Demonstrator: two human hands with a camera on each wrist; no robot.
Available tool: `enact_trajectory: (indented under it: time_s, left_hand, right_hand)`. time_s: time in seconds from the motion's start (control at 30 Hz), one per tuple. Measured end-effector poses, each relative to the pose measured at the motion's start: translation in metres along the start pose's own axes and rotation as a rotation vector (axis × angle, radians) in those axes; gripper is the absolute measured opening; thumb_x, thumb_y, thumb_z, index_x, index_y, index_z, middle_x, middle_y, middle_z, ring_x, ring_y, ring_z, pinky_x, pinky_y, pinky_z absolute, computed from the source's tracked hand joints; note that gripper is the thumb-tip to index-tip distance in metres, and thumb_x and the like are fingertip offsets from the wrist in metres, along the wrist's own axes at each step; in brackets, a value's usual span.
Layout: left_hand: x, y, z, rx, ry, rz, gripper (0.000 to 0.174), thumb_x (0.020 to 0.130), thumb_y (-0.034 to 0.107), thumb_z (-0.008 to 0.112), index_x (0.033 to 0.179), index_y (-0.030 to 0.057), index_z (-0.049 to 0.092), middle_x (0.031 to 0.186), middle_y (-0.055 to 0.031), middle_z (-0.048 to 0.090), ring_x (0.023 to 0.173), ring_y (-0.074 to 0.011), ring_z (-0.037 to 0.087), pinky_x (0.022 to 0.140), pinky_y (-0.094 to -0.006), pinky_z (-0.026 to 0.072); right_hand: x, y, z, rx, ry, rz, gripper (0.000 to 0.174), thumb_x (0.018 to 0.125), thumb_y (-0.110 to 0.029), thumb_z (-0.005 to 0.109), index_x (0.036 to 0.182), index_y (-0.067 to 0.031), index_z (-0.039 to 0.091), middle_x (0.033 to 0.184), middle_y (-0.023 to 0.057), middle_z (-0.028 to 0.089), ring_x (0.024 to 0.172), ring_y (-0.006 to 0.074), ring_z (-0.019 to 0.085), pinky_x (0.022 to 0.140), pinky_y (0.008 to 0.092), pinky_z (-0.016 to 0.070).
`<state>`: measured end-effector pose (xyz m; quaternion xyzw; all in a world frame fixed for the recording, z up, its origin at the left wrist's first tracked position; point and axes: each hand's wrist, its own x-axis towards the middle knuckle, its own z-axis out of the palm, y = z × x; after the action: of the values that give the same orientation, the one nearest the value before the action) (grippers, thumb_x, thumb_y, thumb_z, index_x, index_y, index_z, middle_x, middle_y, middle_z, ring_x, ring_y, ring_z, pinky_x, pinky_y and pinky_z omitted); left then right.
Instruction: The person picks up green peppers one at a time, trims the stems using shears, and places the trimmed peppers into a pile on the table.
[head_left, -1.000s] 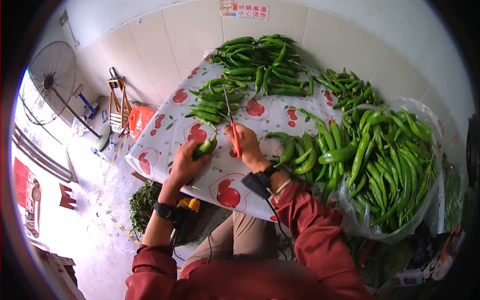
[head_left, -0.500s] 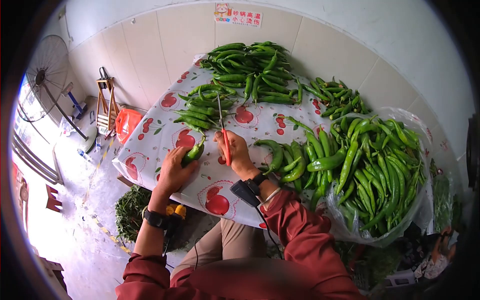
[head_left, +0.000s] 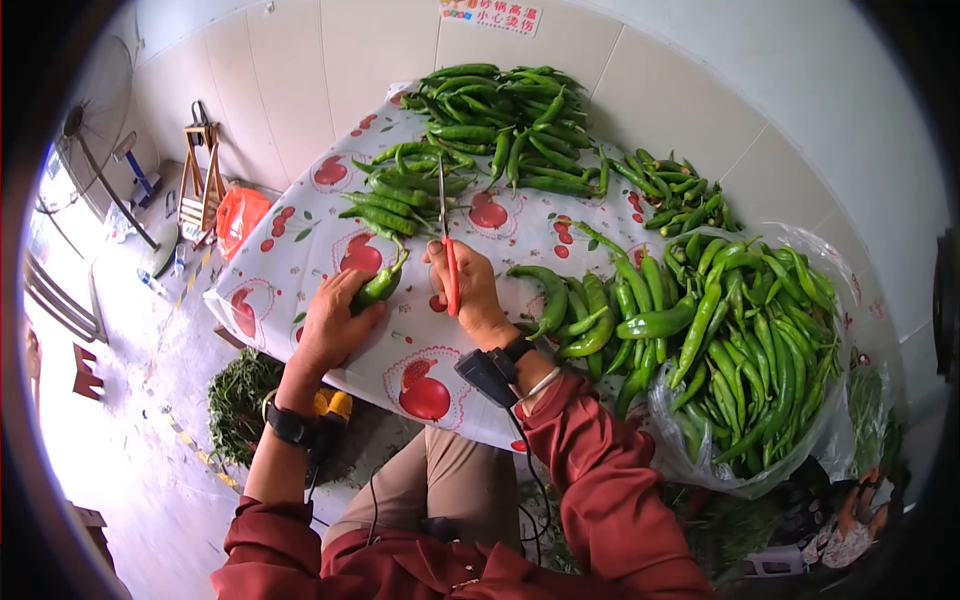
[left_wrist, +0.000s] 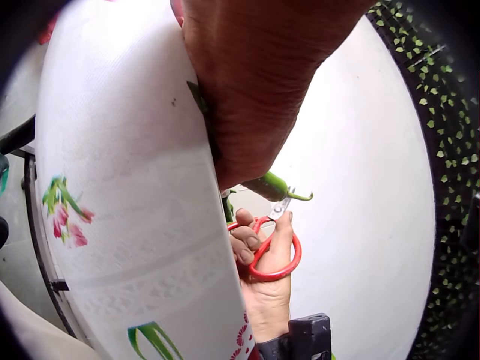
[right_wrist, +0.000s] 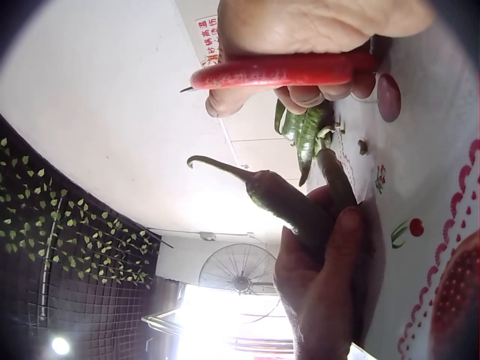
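The left hand (head_left: 338,318) grips a green pepper (head_left: 378,287) above the patterned tablecloth, its curled stem pointing up and away. In the right wrist view, a second pepper (right_wrist: 335,178) lies against the left hand (right_wrist: 322,289), beside the gripped pepper (right_wrist: 289,202). Red-handled scissors (head_left: 452,275) sit in the right hand (head_left: 470,290), blades pointing away from the body, just right of the gripped pepper. The right hand (left_wrist: 268,281) has its fingers round the red handles (left_wrist: 298,259) in the left wrist view.
Peppers lie in a large pile (head_left: 490,105) at the back, a row (head_left: 390,205) at the left and a smaller heap (head_left: 680,190) at the back right. A clear bag (head_left: 735,485) full of peppers stands at the right. Leafy greens (head_left: 240,400) lie below the table's left side.
The head view has shifted. Both hands keep hold of the pepper and scissors, with the pepper's stem now pointing up and to the right beside the scissors.
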<state>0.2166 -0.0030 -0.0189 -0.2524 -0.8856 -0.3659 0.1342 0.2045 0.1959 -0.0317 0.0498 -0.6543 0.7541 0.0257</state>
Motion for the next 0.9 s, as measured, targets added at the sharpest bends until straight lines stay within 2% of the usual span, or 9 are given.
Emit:
enact_trajectory:
  time_s: [0.2, 0.23, 0.27, 0.33, 0.57, 0.63, 0.73, 0.9]
  left_hand:
    - [0.000, 0.000, -0.001, -0.016, -0.012, -0.009, 0.036, 0.071, 0.013, 0.067, 0.104, 0.0016, 0.057, 0.094, -0.0149, 0.060, 0.092, -0.0326, 0.056, 0.082, -0.0385, 0.0424]
    - [0.000, 0.000, -0.001, -0.015, -0.016, -0.006, 0.037, 0.071, 0.013, 0.067, 0.105, 0.0015, 0.057, 0.094, -0.0146, 0.060, 0.092, -0.0323, 0.056, 0.082, -0.0385, 0.0424]
    - [0.000, -0.001, -0.001, -0.014, -0.021, -0.002, 0.037, 0.072, 0.014, 0.067, 0.105, 0.0015, 0.057, 0.094, -0.0142, 0.060, 0.092, -0.0321, 0.056, 0.082, -0.0385, 0.0424]
    - [0.000, -0.002, -0.001, -0.024, -0.022, 0.003, 0.037, 0.071, 0.014, 0.067, 0.105, 0.0015, 0.057, 0.094, -0.0139, 0.060, 0.093, -0.0320, 0.055, 0.082, -0.0384, 0.0424]
    - [0.001, -0.007, 0.001, -0.023, -0.002, 0.070, 0.037, 0.071, 0.014, 0.068, 0.104, 0.0020, 0.058, 0.091, -0.0120, 0.059, 0.091, -0.0312, 0.055, 0.080, -0.0382, 0.0426]
    - [0.002, -0.005, -0.003, -0.020, -0.035, 0.047, 0.036, 0.071, 0.013, 0.068, 0.104, 0.0017, 0.058, 0.093, -0.0124, 0.059, 0.092, -0.0312, 0.055, 0.082, -0.0377, 0.0428]
    - [0.000, -0.007, -0.003, -0.039, -0.061, 0.020, 0.035, 0.071, 0.012, 0.068, 0.103, 0.0015, 0.058, 0.093, -0.0129, 0.059, 0.093, -0.0312, 0.055, 0.083, -0.0372, 0.0428]
    - [-0.003, -0.016, 0.000, -0.087, 0.074, 0.062, 0.031, 0.072, 0.012, 0.067, 0.101, 0.0030, 0.059, 0.088, -0.0113, 0.059, 0.089, -0.0310, 0.055, 0.079, -0.0382, 0.0427]
  right_hand:
    - [0.001, 0.001, -0.001, -0.012, -0.022, 0.002, 0.041, 0.091, -0.042, 0.055, 0.088, -0.0019, 0.057, 0.053, -0.0043, 0.038, 0.045, 0.0037, 0.034, 0.042, 0.0203, 0.0279]
    - [-0.001, -0.004, 0.001, 0.045, -0.002, 0.021, 0.038, 0.091, -0.038, 0.058, 0.072, -0.0058, 0.052, 0.055, -0.0064, 0.039, 0.045, 0.0021, 0.032, 0.039, 0.0202, 0.0305]
    - [-0.001, -0.003, 0.001, 0.045, -0.005, 0.024, 0.038, 0.091, -0.038, 0.058, 0.072, -0.0058, 0.052, 0.055, -0.0064, 0.039, 0.045, 0.0021, 0.032, 0.039, 0.0202, 0.0305]
    - [0.000, -0.002, 0.001, -0.025, -0.023, -0.008, 0.041, 0.091, -0.043, 0.055, 0.089, -0.0019, 0.057, 0.054, -0.0037, 0.039, 0.045, 0.0040, 0.034, 0.042, 0.0203, 0.0284]
    - [-0.001, -0.004, 0.003, -0.005, -0.017, 0.037, 0.040, 0.091, -0.042, 0.055, 0.089, -0.0016, 0.057, 0.054, -0.0036, 0.039, 0.045, 0.0044, 0.034, 0.041, 0.0204, 0.0277]
    - [-0.002, -0.004, 0.003, -0.035, -0.012, -0.001, 0.039, 0.090, -0.040, 0.058, 0.080, -0.0028, 0.056, 0.055, -0.0050, 0.040, 0.044, 0.0035, 0.033, 0.040, 0.0212, 0.0311]
    - [-0.005, -0.007, 0.002, -0.008, -0.025, -0.041, 0.039, 0.090, -0.040, 0.058, 0.080, -0.0021, 0.056, 0.054, -0.0047, 0.041, 0.044, 0.0036, 0.034, 0.040, 0.0206, 0.0306]
    - [-0.004, -0.003, -0.001, -0.141, -0.012, -0.043, 0.034, 0.090, -0.036, 0.059, 0.085, -0.0021, 0.058, 0.056, -0.0047, 0.044, 0.046, 0.0030, 0.038, 0.043, 0.0198, 0.0317]
